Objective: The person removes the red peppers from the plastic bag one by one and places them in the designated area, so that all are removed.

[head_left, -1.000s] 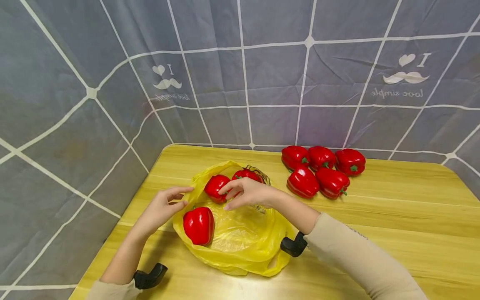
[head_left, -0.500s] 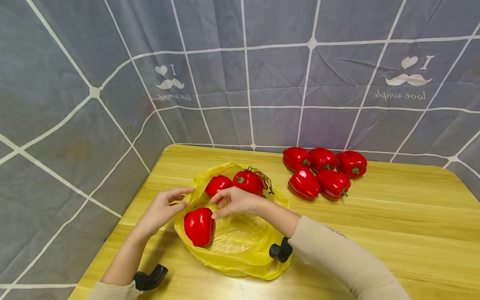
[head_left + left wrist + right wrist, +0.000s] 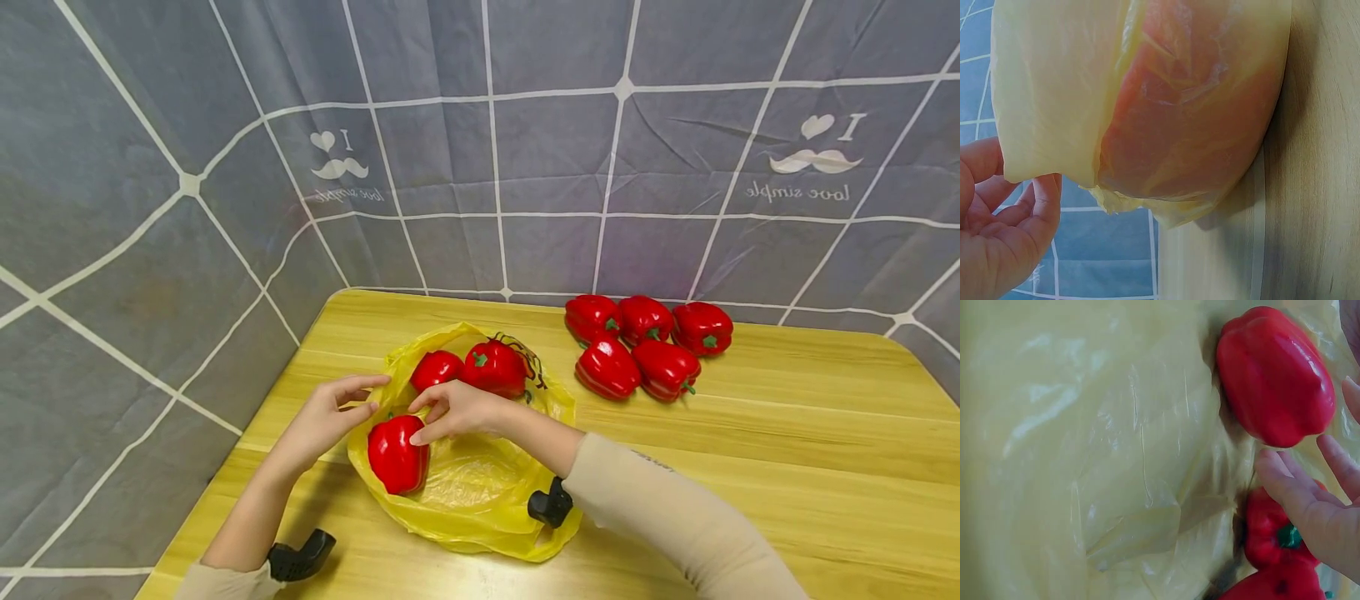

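A yellow plastic bag (image 3: 472,492) lies spread with its mouth up. Inside are three red bell peppers: one at the front left (image 3: 393,458), two farther back (image 3: 437,367) (image 3: 495,369). My left hand (image 3: 322,412) pinches the bag's left rim between thumb and fingers, as the left wrist view also shows. Over the bag, my right hand (image 3: 457,410) has its fingers loosely bent near the front-left pepper. In the right wrist view its fingertips sit just beside that bell pepper (image 3: 1275,375), not wrapped round it. The right hand partly hides the back peppers.
Several more red bell peppers (image 3: 645,342) with green stems lie grouped at the back, right of the bag. Dark thin strands or marks (image 3: 528,358) show at the bag's back right. A grey checked curtain (image 3: 555,150) hangs behind the wooden table (image 3: 810,417).
My right hand has moved left and towards me, from the back peppers to the front-left one. More of the back right pepper now shows. The left hand stays at the rim.
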A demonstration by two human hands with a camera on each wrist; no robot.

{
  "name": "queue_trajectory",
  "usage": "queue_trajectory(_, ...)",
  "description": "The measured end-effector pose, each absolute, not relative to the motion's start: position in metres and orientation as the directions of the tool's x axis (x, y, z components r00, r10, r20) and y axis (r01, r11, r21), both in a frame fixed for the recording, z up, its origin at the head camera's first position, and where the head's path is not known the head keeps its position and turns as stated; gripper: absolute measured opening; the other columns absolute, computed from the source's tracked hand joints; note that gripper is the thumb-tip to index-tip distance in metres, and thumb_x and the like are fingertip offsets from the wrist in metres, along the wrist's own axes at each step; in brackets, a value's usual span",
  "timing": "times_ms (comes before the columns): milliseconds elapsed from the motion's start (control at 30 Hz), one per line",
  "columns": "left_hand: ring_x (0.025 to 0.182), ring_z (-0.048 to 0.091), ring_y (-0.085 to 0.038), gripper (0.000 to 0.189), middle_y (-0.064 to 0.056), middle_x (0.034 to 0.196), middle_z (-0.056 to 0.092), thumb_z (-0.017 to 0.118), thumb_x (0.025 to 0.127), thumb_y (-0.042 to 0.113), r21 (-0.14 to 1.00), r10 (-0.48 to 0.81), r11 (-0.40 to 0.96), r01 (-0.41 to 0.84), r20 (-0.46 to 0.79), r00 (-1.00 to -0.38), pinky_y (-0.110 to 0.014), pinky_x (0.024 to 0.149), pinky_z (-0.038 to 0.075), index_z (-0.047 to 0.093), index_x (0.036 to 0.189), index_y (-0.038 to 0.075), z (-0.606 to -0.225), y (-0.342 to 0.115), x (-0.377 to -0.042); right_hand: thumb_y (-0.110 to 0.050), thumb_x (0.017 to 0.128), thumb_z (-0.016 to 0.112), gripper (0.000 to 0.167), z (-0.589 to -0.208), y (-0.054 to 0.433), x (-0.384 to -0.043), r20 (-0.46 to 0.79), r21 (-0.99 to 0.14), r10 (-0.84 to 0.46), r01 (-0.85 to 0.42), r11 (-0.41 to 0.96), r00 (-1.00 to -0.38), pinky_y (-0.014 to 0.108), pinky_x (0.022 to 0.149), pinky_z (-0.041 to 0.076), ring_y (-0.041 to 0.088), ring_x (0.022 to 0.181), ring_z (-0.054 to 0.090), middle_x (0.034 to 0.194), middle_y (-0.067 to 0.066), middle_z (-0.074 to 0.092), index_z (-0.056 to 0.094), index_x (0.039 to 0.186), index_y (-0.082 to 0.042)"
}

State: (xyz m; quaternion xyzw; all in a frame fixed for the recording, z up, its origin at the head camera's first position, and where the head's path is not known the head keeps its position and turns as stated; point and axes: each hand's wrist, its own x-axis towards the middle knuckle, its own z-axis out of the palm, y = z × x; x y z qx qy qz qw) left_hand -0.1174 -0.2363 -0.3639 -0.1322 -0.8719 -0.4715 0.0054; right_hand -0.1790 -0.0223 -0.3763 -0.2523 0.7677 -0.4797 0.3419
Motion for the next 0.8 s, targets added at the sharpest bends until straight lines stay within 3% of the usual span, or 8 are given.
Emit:
queue_trajectory(233, 0.102, 0.054, -0.032, 0.032, -0.018, 0.122, 0.057, 0.059, 0.089, 0.003, 0.823, 0.220, 0.519, 0.232, 0.134, -0.966, -0.031, 0.078, 0.048, 0.059, 0.121, -0.002, -0.364, -0.237, -0.117, -0.013, 0.079, 0.075, 0.040, -0.377, -0.030, -0.176, -0.300, -0.898, -0.699, -0.055, 0.437, -0.650, 0.038, 0.071, 0.052, 0.019, 0.076, 0.057, 0.094, 0.008, 0.061, 0.060, 0.116, -0.007)
queue_trajectory(567, 0.103, 0.054, -0.031, 0.033, -0.017, 0.123, 0.057, 0.059, 0.089, 0.005, 0.828, 0.208, 0.517, 0.216, 0.124, -0.970, -0.032, 0.078, 0.048, 0.059, 0.122, 0.000, -0.363, -0.238, -0.116, -0.011, 0.077, 0.076, 0.045, -0.386, -0.035, -0.172, -0.325, -0.911, -0.667, 0.035, 0.410, -0.671, 0.026, 0.056, 0.045, 0.021, 0.060, 0.050, 0.086, 0.009, 0.062, 0.058, 0.118, -0.006)
queue_trajectory(800, 0.102, 0.055, -0.032, 0.033, -0.018, 0.122, 0.057, 0.059, 0.089, 0.004, 0.830, 0.206, 0.514, 0.215, 0.124, -0.971, -0.029, 0.077, 0.049, 0.059, 0.121, -0.001, -0.363, -0.239, -0.116, -0.011, 0.076, 0.077, 0.044, -0.389, -0.039, -0.169, -0.327, -0.923, -0.657, 0.080, 0.377, -0.679, 0.027, 0.055, 0.046, 0.020, 0.053, 0.047, 0.082, 0.010, 0.058, 0.058, 0.115, -0.006)
